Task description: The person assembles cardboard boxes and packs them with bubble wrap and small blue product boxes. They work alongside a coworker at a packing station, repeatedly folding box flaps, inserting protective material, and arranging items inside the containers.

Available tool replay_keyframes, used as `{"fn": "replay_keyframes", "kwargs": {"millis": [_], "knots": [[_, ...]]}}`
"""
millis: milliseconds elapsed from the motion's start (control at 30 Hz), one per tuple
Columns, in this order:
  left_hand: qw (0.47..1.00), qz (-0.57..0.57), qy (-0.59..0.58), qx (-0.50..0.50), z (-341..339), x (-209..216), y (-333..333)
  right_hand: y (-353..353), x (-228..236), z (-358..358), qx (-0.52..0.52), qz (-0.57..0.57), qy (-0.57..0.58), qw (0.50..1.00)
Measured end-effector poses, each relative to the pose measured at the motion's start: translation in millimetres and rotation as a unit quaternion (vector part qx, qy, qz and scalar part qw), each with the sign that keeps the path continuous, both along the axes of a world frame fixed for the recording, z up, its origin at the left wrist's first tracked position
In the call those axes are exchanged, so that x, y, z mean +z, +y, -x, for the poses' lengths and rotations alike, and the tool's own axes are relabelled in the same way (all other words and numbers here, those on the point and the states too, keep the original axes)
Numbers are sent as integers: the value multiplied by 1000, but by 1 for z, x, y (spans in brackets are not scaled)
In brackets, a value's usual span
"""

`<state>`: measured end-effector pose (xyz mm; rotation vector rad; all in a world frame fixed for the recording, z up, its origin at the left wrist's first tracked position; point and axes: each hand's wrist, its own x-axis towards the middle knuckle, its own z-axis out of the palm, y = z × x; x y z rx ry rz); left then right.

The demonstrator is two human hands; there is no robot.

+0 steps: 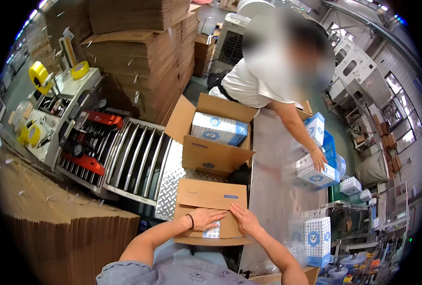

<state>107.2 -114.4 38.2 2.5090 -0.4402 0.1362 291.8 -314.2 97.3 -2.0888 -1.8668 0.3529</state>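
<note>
Directly in front of me stands a brown cardboard carton (201,187) with its top flaps folded inward. My left hand (207,218) lies flat on the flaps, fingers stretched to the right; a dark band is on that wrist. My right hand (245,221) rests at the carton's right side with its fingers extended on the flap edge. Between the flaps a white patterned package (212,232) shows through a gap. Just beyond, a second carton (215,154) stands with its flaps up, holding white-and-blue packages (218,128).
Across the metal table (273,185), a co-worker's hand (318,159) touches a white-and-blue box (313,175). Another such box (318,237) stands at right. On the left are a roller conveyor (135,159), a red-and-black taping machine (90,142) and stacked flat cardboard (68,237).
</note>
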Motion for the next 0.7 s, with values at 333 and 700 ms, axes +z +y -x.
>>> {"fn": "replay_keyframes", "kwargs": {"millis": [333, 700], "knots": [[947, -189, 126, 228, 98, 115, 21, 6, 3, -46, -82, 81, 328, 938], [810, 345, 11, 474, 87, -35, 73, 8, -77, 50, -443, -63, 285, 848]]}}
